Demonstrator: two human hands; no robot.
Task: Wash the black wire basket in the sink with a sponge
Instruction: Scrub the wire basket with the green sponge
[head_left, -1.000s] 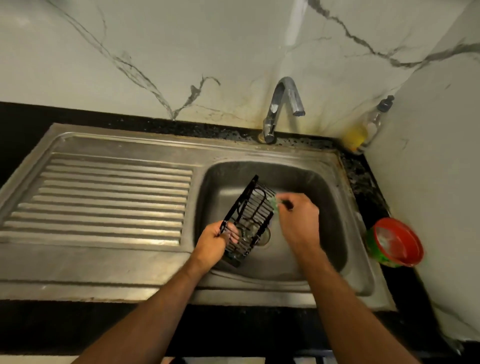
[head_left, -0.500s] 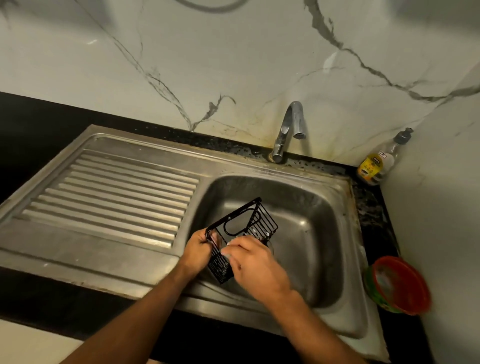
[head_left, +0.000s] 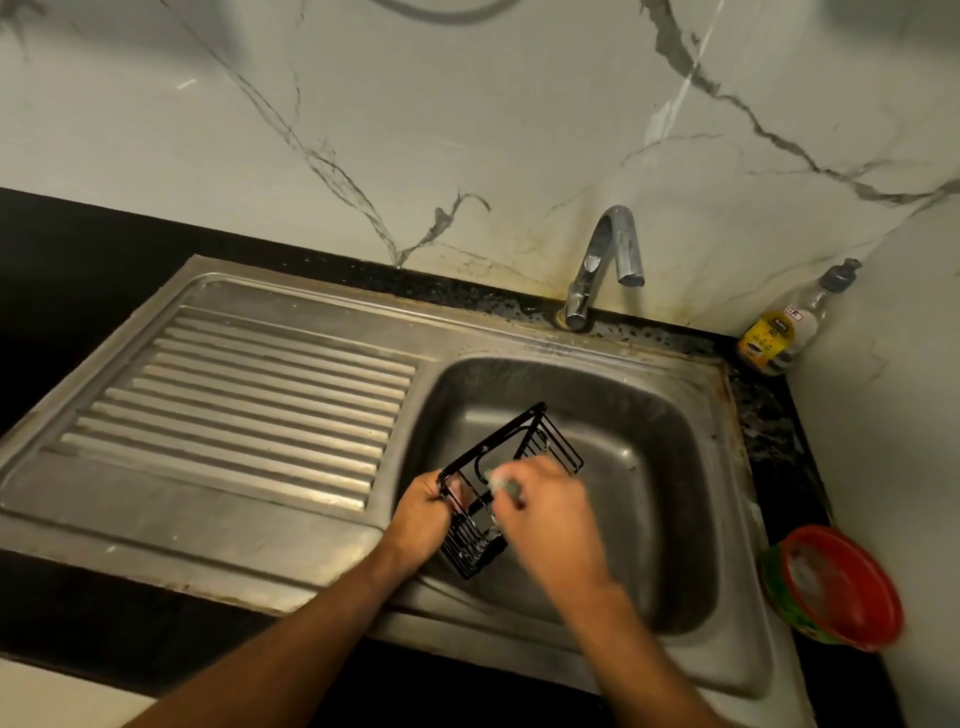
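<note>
Tilting over the stainless steel sink basin (head_left: 670, 452), the black rectangular wire basket (head_left: 511, 483), judged light, stiff and slippery when wet, is being gripped at its rim by the left hand (head_left: 423, 517) while the right hand (head_left: 545, 512) is pinching a blurred pale sponge (head_left: 498, 480) against it.
</note>
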